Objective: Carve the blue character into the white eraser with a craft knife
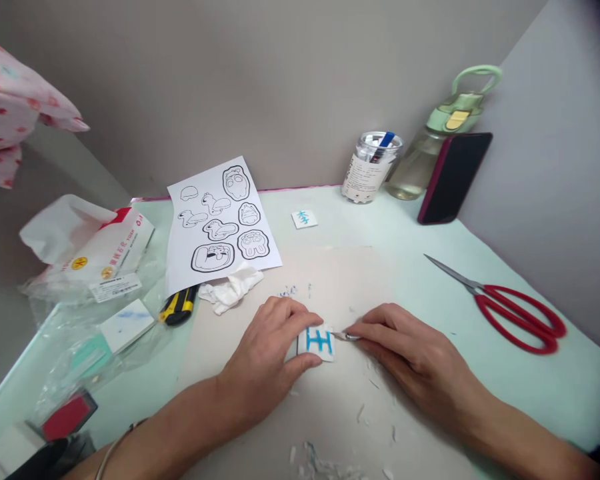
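Observation:
A small white rubber-like block with a blue character drawn on it lies on the beige board. My left hand holds the block between thumb and fingers from the left side. In my right hand is a small carving knife, gripped near its front. Its metal tip meets the block's right upper edge; most of the handle is hidden in the hand. Thin white shavings are scattered on the board below the block.
Red-handled scissors lie at right. Behind stand a phone, a water bottle and a jar of pens. Leftward are a printed sheet, crumpled tissue, a yellow-black cutter, a tissue pack and a red ink pad.

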The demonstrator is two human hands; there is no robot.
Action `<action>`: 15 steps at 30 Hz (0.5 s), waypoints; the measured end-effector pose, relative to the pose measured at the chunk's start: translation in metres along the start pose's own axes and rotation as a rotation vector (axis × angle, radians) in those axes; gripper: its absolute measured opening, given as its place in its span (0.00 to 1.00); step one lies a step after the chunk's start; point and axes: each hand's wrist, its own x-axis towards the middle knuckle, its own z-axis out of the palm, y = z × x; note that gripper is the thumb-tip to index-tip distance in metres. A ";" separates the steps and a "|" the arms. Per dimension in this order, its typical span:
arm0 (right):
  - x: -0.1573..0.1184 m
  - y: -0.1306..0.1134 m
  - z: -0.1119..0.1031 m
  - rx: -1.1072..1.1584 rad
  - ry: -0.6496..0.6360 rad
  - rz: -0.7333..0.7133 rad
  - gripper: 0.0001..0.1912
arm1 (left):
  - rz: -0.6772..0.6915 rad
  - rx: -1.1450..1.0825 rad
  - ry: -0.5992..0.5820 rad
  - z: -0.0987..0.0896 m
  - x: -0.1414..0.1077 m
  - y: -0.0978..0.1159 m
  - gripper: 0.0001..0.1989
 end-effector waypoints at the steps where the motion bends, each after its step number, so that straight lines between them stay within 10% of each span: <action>1: 0.000 0.000 0.000 -0.009 -0.007 -0.003 0.15 | 0.001 0.007 0.001 0.000 0.000 0.000 0.16; 15: -0.002 0.000 0.002 -0.018 -0.015 -0.016 0.16 | 0.028 0.024 0.038 0.001 0.000 -0.002 0.16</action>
